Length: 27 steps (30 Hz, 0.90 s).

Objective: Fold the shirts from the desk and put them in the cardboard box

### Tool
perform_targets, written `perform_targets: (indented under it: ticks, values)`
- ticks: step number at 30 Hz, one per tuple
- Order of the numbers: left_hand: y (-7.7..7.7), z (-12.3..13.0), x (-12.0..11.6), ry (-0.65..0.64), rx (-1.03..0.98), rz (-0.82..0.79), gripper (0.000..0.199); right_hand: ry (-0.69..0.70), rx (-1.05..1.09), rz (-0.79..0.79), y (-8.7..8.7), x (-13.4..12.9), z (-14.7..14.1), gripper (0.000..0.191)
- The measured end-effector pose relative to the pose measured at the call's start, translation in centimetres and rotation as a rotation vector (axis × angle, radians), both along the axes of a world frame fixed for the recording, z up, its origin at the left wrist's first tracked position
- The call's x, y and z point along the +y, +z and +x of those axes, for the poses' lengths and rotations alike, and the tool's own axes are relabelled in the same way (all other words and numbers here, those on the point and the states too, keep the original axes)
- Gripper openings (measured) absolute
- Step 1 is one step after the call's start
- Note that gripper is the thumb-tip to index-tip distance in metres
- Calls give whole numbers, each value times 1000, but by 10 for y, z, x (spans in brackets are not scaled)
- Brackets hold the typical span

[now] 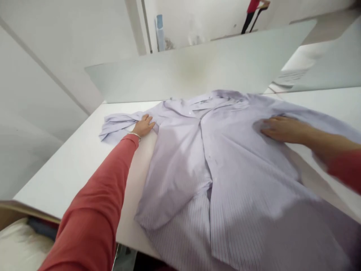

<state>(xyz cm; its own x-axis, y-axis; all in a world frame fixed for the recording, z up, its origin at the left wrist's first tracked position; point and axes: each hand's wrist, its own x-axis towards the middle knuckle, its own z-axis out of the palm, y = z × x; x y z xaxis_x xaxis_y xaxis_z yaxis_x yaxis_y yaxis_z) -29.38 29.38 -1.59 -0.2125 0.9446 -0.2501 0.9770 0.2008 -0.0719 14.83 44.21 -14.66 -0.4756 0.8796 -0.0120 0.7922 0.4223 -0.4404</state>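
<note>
A light purple, finely striped shirt [239, 158] is spread front side up, its collar toward the far side and its lower part hanging past the near table edge. My left hand [144, 125] rests on the left sleeve near the shoulder, fingers apart. On the right side of the shirt's chest lies my right hand [282, 129], blurred, its fingers stretched out on the fabric. The left sleeve is bunched in folds; the right one runs off toward the right edge of the view.
The white table [70, 162] has a pale glass divider [191, 71] along its far side. A box [25, 209] holding fabric is at the lower left. Beyond the divider are a water dispenser [160, 34] and a person in red [253, 7].
</note>
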Motion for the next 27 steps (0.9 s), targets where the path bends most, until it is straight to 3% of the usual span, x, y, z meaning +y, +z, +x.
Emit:
perform_targets:
  ticks: [2, 3, 7, 9, 11, 13, 16, 18, 21, 23, 27]
  values:
    - [7, -2, -17, -103, -11, 58, 47, 157, -80, 23, 34, -35, -10, 57]
    - [11, -1, -27, -148, -17, 84, 47, 258, -23, 86, 56, -60, -18, 59]
    - [18, 14, -58, -255, -60, 135, 44, 767, 392, 365, 136, -184, -63, 32]
    - [17, 25, -67, -280, -81, 147, 43, 929, 357, 468, 155, -237, -85, 22]
    - [13, 35, -71, -281, -93, 162, 41, 990, 251, 534, 160, -271, -103, 19]
    - [10, 43, -71, -259, -99, 157, 41, 980, 165, 577, 156, -287, -115, 17]
    - [6, 50, -69, -194, -95, 103, 40, 934, 131, 571, 149, -287, -121, 17]
    - [5, 52, -68, -146, -83, 66, 39, 898, 171, 452, 148, -279, -117, 17]
    - [3, 51, -64, -116, -71, 46, 38, 783, 316, 146, 154, -265, -105, 15]
    - [2, 49, -61, -110, -74, 53, 38, 688, 421, 53, 160, -264, -100, 16]
    - [-2, 44, -56, -90, -84, 71, 38, 687, 474, 203, 169, -295, -116, 45]
